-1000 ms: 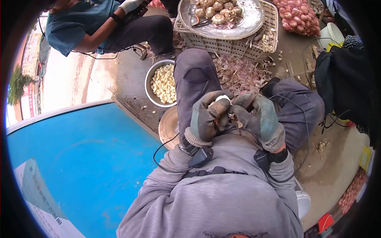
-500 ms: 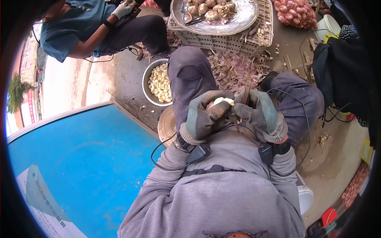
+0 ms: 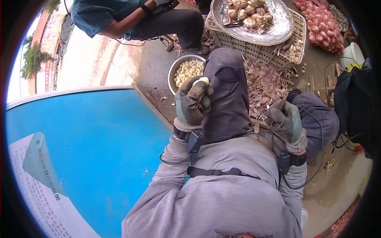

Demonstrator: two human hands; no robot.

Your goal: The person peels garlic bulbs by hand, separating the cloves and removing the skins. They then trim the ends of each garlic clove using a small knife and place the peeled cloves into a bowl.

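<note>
My left hand, in a grey-black work glove, is closed on a peeled garlic clove. It is at the near side of a metal bowl that holds many peeled cloves, and partly hides its rim. My right hand, gloved too, is closed around a knife over my lap; its dark blade points up and most of the handle is hidden. Beyond my knees lies a heap of garlic skins.
A round tray with garlic bulbs and pliers-like cutters rests on a plastic crate. Net sacks of garlic stand back right. A blue board is at my left. Another person sits opposite.
My hands have separated. The left has moved left and forward to the bowl with the clove; the right, still gripping the knife, is lower and farther right. The view has shifted left.
</note>
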